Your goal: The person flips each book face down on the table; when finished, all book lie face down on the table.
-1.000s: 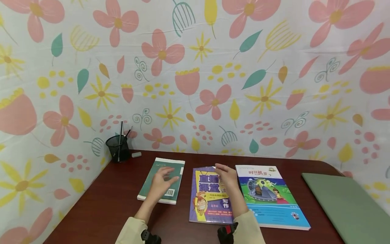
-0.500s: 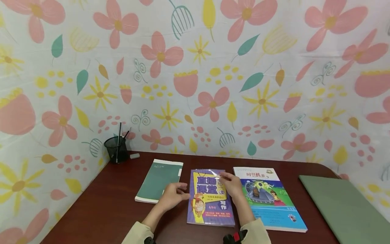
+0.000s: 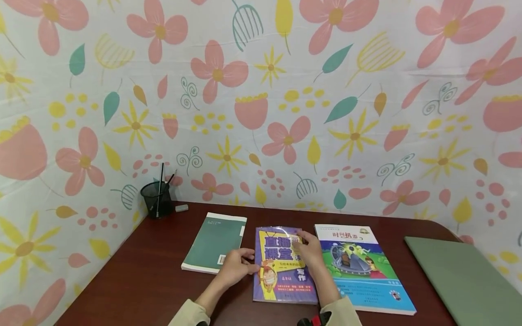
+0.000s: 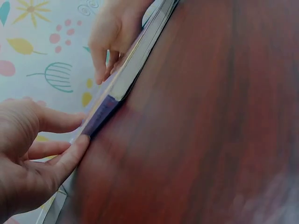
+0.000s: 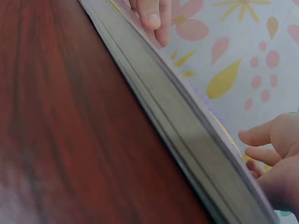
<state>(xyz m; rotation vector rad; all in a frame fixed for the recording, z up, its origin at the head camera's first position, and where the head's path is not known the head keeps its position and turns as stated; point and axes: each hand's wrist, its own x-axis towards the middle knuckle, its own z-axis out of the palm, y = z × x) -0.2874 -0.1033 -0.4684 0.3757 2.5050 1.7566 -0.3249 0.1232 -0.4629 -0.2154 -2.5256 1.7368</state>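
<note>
A purple and yellow paperback book [image 3: 281, 280] lies flat on the dark red table, between both hands. At its left edge my left hand [image 3: 234, 268] pinches the spine [image 4: 100, 116] between thumb and finger, as the left wrist view shows. My right hand [image 3: 311, 251] is at the book's upper right edge, fingers loosely bent. In the right wrist view this hand [image 5: 280, 158] lies close beside the page edges [image 5: 163, 121]; some of its fingertips are hidden behind the book. Part of the cover's right side is hidden by the right hand.
A green book [image 3: 214, 242] lies to the left, partly behind the left hand. On the right are a blue illustrated book [image 3: 363, 276] and a grey-green board [image 3: 469, 276]. A black mesh pen holder [image 3: 157, 199] and a white eraser [image 3: 181, 208] stand near the flowered backdrop [image 3: 261, 113].
My left hand has moved right from above the green book to the purple book's spine. My right hand has come down onto the purple book's right side. The books stay in place.
</note>
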